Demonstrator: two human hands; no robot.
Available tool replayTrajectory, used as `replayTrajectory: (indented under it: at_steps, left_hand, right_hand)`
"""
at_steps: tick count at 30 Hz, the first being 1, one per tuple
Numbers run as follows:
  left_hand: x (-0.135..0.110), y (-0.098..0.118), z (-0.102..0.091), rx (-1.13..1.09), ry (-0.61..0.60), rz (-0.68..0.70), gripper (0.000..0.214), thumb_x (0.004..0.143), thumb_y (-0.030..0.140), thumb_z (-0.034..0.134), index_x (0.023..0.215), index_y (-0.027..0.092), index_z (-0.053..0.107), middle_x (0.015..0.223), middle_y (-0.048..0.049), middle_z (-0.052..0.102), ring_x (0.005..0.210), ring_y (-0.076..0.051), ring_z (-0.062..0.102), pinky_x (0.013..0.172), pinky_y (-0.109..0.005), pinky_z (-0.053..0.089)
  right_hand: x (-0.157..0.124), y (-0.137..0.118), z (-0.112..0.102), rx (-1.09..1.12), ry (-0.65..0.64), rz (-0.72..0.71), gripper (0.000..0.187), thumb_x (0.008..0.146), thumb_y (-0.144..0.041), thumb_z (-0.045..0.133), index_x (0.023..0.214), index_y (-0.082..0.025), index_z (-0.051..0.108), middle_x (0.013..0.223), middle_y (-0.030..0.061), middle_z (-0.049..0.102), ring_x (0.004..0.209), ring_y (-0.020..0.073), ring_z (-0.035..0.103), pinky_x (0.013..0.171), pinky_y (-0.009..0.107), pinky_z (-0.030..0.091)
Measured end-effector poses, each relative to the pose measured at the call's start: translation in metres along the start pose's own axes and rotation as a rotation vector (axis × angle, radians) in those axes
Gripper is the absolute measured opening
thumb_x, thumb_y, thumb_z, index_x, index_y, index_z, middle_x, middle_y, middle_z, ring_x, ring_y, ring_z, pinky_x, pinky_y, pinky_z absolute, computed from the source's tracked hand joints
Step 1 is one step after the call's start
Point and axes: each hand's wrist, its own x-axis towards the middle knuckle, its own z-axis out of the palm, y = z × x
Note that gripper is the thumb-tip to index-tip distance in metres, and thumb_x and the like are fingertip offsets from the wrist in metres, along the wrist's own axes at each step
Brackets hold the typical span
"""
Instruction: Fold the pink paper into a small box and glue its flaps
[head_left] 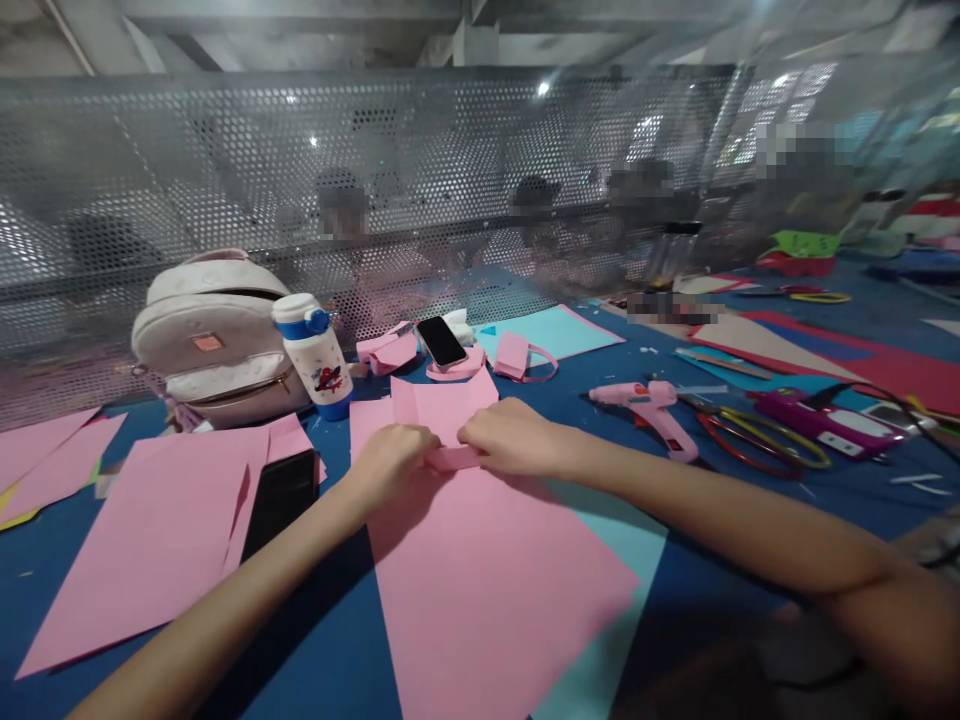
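Both my hands meet over the pink paper (pixel 487 590) in the middle of the table. Between them is a narrow folded pink paper strip (pixel 456 458). My left hand (pixel 394 462) is closed on the strip's left end, its fingertips curled under and partly hidden. The other end is pinched by my right hand (pixel 514 437), with the knuckles turned up. Whether the strip is a separate piece or a fold of a sheet beneath, I cannot tell. Light blue paper (pixel 634 535) sticks out from under the pink paper on the right.
A pink glue gun (pixel 645 408), scissors (pixel 757 445) and a purple device (pixel 829 422) lie right. Behind my hands are a phone (pixel 442 342) and a small pink paper bag (pixel 517 358). A bottle (pixel 315 360), backpack (pixel 225 340) and dark phone (pixel 283 500) are left.
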Motion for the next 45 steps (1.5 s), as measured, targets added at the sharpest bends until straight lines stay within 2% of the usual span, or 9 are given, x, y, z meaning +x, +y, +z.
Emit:
replayTrajectory:
  at_steps: [8, 17, 21, 24, 28, 32, 35, 41, 45]
  left_hand:
    - [0.002, -0.019, -0.003, -0.144, -0.059, 0.090, 0.006, 0.085, 0.026, 0.075, 0.082, 0.021, 0.075, 0.081, -0.0005, 0.078, 0.078, -0.017, 0.071, 0.068, -0.022, 0.045]
    - [0.004, -0.034, -0.021, -0.153, -0.039, 0.114, 0.007, 0.082, 0.015, 0.076, 0.087, 0.019, 0.075, 0.089, -0.0028, 0.078, 0.083, -0.018, 0.070, 0.076, -0.027, 0.046]
    - [0.003, -0.035, -0.029, -0.162, -0.013, 0.122, 0.007, 0.084, 0.013, 0.072, 0.080, 0.019, 0.073, 0.085, -0.0015, 0.077, 0.081, -0.017, 0.068, 0.077, -0.028, 0.045]
    - [0.004, -0.033, -0.030, -0.182, 0.009, 0.127, 0.009, 0.086, 0.013, 0.070, 0.079, 0.018, 0.072, 0.085, -0.0021, 0.077, 0.079, -0.017, 0.068, 0.078, -0.028, 0.045]
    - [0.005, -0.028, -0.029, -0.244, 0.026, 0.134, 0.009, 0.086, 0.012, 0.070, 0.079, 0.018, 0.072, 0.082, -0.0019, 0.076, 0.077, -0.016, 0.067, 0.079, -0.028, 0.045]
    - [0.005, -0.025, -0.030, -0.327, 0.021, 0.123, 0.007, 0.084, 0.011, 0.074, 0.081, 0.017, 0.072, 0.082, -0.0008, 0.076, 0.079, -0.016, 0.068, 0.078, -0.026, 0.046]
    - [0.005, -0.025, -0.030, -0.378, 0.008, 0.099, 0.008, 0.082, 0.009, 0.075, 0.081, 0.017, 0.072, 0.082, -0.0003, 0.076, 0.080, -0.015, 0.069, 0.077, -0.024, 0.047]
    - [0.005, -0.028, -0.029, -0.436, -0.011, 0.060, 0.006, 0.081, 0.012, 0.077, 0.080, 0.018, 0.075, 0.082, -0.0006, 0.077, 0.080, -0.015, 0.069, 0.078, -0.023, 0.048]
    - [0.006, -0.027, -0.029, -0.447, -0.032, 0.049, 0.009, 0.080, 0.010, 0.077, 0.078, 0.019, 0.076, 0.081, -0.0004, 0.077, 0.078, -0.015, 0.069, 0.079, -0.024, 0.046]
  right_hand:
    - [0.007, -0.007, 0.008, 0.160, 0.102, -0.063, 0.018, 0.095, -0.026, 0.056, 0.103, -0.019, 0.071, 0.107, 0.0061, 0.075, 0.093, 0.0212, 0.069, 0.066, 0.026, 0.035]
    - [0.006, 0.003, 0.008, 0.154, 0.080, -0.069, 0.015, 0.089, -0.016, 0.058, 0.092, -0.018, 0.073, 0.094, 0.0076, 0.076, 0.089, 0.0236, 0.069, 0.063, 0.026, 0.032]
    - [0.003, 0.003, 0.005, 0.201, 0.076, -0.079, 0.017, 0.091, -0.025, 0.058, 0.095, -0.020, 0.073, 0.093, 0.0065, 0.076, 0.085, 0.0229, 0.069, 0.061, 0.026, 0.032]
    - [0.005, 0.004, 0.006, 0.327, 0.080, -0.093, 0.026, 0.097, -0.036, 0.054, 0.096, -0.020, 0.074, 0.095, 0.0060, 0.076, 0.082, 0.0209, 0.068, 0.062, 0.025, 0.035]
    - [0.012, 0.010, 0.012, 0.626, 0.095, -0.141, 0.026, 0.096, -0.031, 0.053, 0.103, -0.019, 0.075, 0.100, 0.0052, 0.075, 0.086, 0.0182, 0.066, 0.069, 0.024, 0.040]
    - [0.020, 0.014, 0.020, 0.907, 0.080, -0.134, 0.022, 0.091, -0.027, 0.059, 0.100, -0.015, 0.075, 0.094, 0.0046, 0.074, 0.080, 0.0155, 0.062, 0.068, 0.022, 0.043]
    - [0.023, 0.012, 0.022, 0.999, 0.165, -0.097, 0.016, 0.082, -0.017, 0.065, 0.095, -0.014, 0.075, 0.090, 0.0031, 0.074, 0.078, 0.0137, 0.061, 0.068, 0.021, 0.044]
    - [0.013, -0.001, 0.021, 0.778, 0.420, -0.067, 0.012, 0.085, -0.015, 0.068, 0.084, -0.019, 0.078, 0.086, 0.0015, 0.075, 0.078, 0.0138, 0.063, 0.070, 0.022, 0.042]
    - [0.008, -0.006, 0.022, 0.567, 0.483, -0.137, 0.012, 0.089, -0.016, 0.068, 0.088, -0.020, 0.079, 0.092, 0.0013, 0.077, 0.084, 0.0140, 0.067, 0.072, 0.022, 0.042]
